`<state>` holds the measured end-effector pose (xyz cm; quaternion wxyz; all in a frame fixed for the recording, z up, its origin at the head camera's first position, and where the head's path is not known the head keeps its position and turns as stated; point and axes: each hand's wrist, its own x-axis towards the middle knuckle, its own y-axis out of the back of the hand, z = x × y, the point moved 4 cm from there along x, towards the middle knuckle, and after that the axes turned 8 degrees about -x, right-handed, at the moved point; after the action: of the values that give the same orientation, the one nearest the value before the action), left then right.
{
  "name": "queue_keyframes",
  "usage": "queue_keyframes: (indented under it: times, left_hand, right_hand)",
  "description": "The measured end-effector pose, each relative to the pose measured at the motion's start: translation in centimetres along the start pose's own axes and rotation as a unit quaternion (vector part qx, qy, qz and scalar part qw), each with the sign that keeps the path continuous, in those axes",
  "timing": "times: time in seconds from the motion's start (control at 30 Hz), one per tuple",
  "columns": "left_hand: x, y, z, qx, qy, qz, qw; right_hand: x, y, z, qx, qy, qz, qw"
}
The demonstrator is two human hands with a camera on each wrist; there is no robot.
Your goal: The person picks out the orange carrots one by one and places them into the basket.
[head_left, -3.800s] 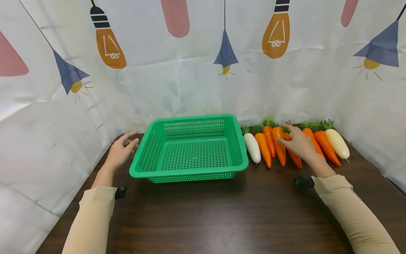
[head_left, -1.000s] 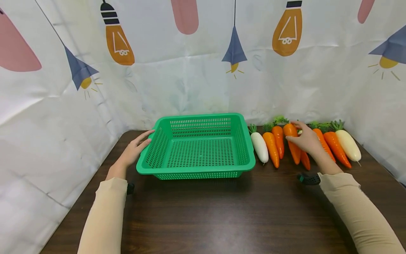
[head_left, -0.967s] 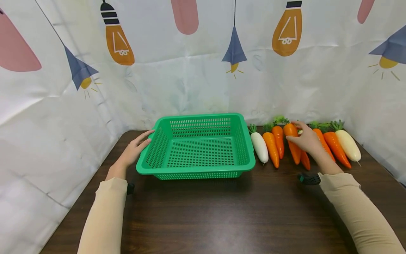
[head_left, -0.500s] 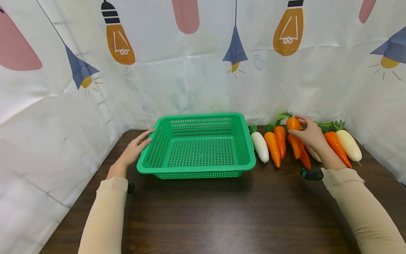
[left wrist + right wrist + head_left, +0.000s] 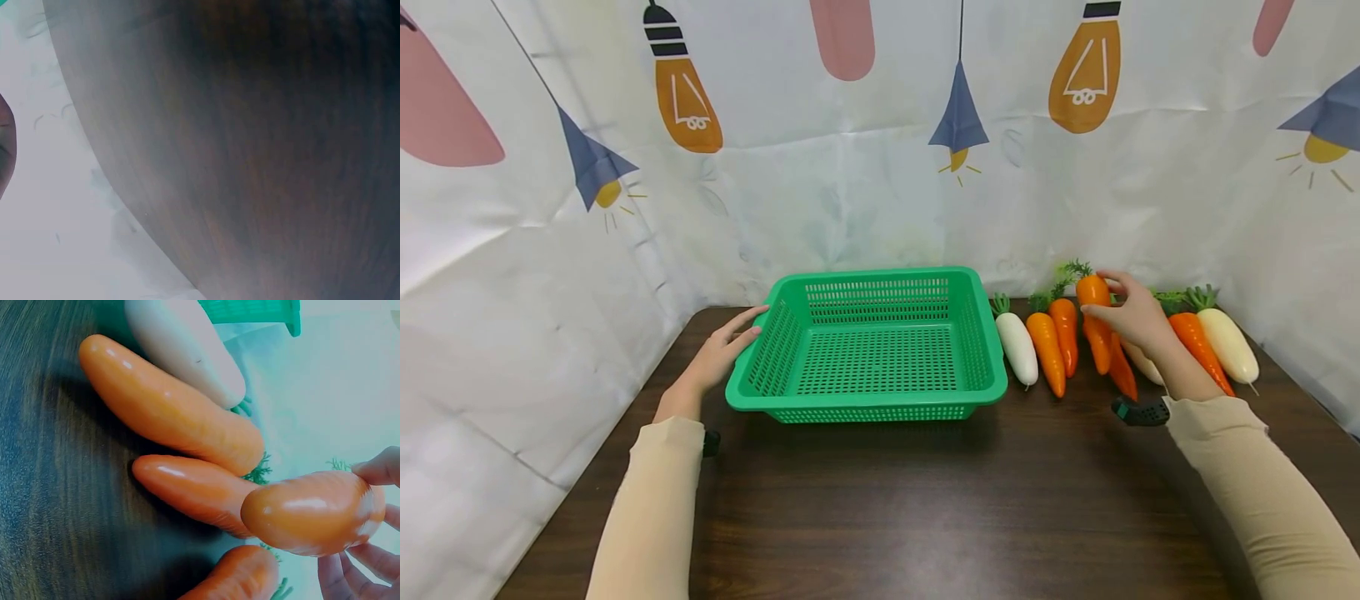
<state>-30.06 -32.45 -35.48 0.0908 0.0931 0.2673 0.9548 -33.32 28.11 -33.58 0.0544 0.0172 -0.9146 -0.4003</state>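
In the head view my right hand (image 5: 1138,321) grips an orange carrot (image 5: 1093,292) near its leafy top, thumb on one side and fingers on the other. The right wrist view shows this carrot (image 5: 306,512) raised over the others, blunt tip towards the camera. Behind the hand, another carrot (image 5: 1122,375) and a pale radish (image 5: 1144,360) are partly hidden. My left hand (image 5: 711,358) has its fingers extended at the left rim of a green plastic basket (image 5: 865,402), touching it. In the left wrist view only a sliver of skin shows.
Between basket and right hand lie a white radish (image 5: 1018,350) and two carrots, one beside the radish (image 5: 1047,354). Further right lie a carrot (image 5: 1198,346) and a cream radish (image 5: 1228,346). A patterned white curtain (image 5: 887,208) hangs behind the dark wooden table (image 5: 865,508).
My left hand has come to the basket's rim. My right hand has closed around a carrot and raised it slightly, then held almost still over the last half second.
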Motion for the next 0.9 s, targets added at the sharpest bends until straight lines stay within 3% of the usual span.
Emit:
queue_keyframes:
  times: [0.9]
  left_hand:
    - [0.0, -0.1, 0.2, -0.002, 0.003, -0.007, 1.0]
  right_hand:
    - [0.3, 1.1, -5.1, 0.058, 0.026, -0.035, 0.997]
